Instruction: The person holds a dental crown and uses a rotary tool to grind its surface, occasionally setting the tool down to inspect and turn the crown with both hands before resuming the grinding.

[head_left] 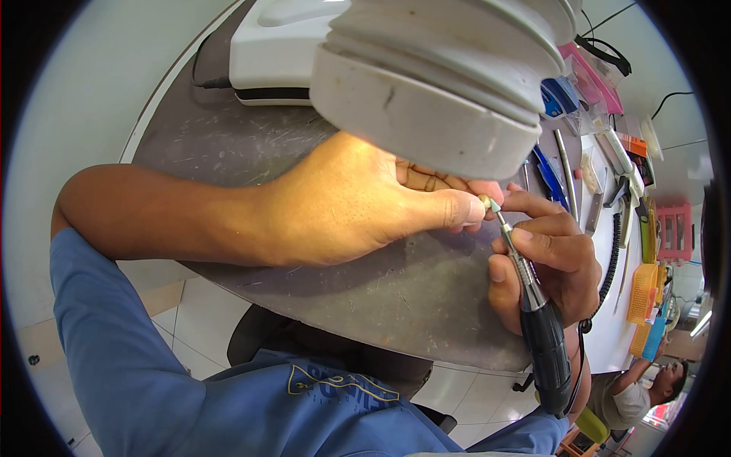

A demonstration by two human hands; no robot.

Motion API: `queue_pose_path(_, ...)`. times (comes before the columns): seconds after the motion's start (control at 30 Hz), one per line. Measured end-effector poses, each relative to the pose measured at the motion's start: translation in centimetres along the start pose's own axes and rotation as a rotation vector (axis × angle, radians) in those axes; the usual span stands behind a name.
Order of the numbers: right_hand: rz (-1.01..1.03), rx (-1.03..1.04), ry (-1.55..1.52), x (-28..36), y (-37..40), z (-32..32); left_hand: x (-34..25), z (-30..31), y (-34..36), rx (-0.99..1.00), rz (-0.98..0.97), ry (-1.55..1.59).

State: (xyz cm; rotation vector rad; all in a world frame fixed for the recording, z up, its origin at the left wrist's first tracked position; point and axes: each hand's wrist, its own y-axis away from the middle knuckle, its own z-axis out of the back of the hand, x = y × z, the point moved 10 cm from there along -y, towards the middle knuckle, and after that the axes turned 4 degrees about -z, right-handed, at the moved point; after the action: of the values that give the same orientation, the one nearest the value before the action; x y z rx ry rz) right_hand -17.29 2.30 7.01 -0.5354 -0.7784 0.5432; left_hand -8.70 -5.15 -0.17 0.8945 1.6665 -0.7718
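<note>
Under the white lamp head, my left hand pinches a small yellowish piece between thumb and fingertips. My right hand is wrapped round a rotary handpiece with a black body and a silver front. The handpiece's pale green pointed tip is at the small piece, touching it or very close. Both hands are above the dark, scratched tabletop. The fingers of my left hand are partly hidden by the lamp.
A white device stands at the back left. Blue-handled tools, a metal rod and a coiled black cord lie to the right. Farther right are orange baskets, a pink basket and another person.
</note>
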Motion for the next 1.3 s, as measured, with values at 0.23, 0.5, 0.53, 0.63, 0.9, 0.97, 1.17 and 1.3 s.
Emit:
queue_pose_path(0.23,-0.075,0.115,-0.033,-0.6,0.6,-0.5,0.1,0.0,0.0,-0.01,0.018,0.017)
queue_pose_path(0.5,0.008,-0.005,0.009,0.0,-0.1,0.1,0.1,0.0,0.0,-0.004,0.012,0.037)
queue_pose_path(0.53,0.021,0.014,0.013,0.2,-0.2,0.1,0.1,-0.1,-0.1,-0.004,0.015,0.045)
queue_pose_path(0.63,0.027,-0.008,0.0,0.2,0.0,0.2,-0.1,-0.2,-0.1,0.022,0.019,0.048)
queue_pose_path(0.9,0.058,-0.059,0.008,0.3,-0.1,0.2,0.3,-0.4,0.0,0.008,0.057,0.13)
queue_pose_path(0.97,0.068,-0.055,0.052,0.4,-0.1,0.0,0.3,-0.3,0.0,0.009,0.059,0.118)
queue_pose_path(1.17,0.068,-0.039,0.077,0.6,-0.1,-0.1,-0.2,-0.7,0.1,0.031,0.044,0.137)
queue_pose_path(1.3,0.054,-0.034,0.076,0.6,-0.1,-0.1,-0.2,-0.7,0.2,0.034,0.053,0.159)
